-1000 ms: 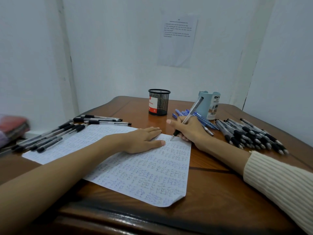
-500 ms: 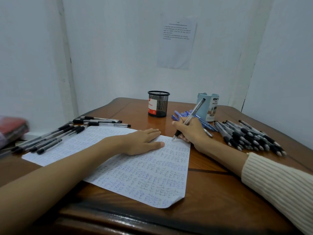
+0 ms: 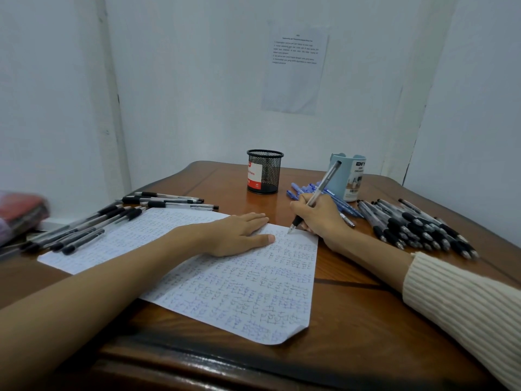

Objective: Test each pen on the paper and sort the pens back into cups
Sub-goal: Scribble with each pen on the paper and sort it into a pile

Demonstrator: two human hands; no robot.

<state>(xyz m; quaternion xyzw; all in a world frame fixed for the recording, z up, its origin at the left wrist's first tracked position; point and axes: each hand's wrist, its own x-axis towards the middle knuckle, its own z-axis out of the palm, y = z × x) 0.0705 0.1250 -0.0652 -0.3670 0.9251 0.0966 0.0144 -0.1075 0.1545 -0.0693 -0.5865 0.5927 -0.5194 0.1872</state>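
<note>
At the far right corner of the paper (image 3: 225,292), your right hand (image 3: 321,218) pinches a pen (image 3: 318,193), tip at the sheet; your left hand (image 3: 236,235) presses it, fingers (image 3: 253,218) straight. No pens show in mesh cup (image 3: 265,172) or blue cup (image 3: 349,176), so sorting looks unstarted; left pile (image 3: 84,230) and right pile (image 3: 417,227) wait.

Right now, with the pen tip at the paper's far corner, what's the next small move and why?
Probably a short test stroke there: the right hand grips the pen with its tip at the far right corner of the paper, and the left hand lies flat on the paper, steadying it.
</note>
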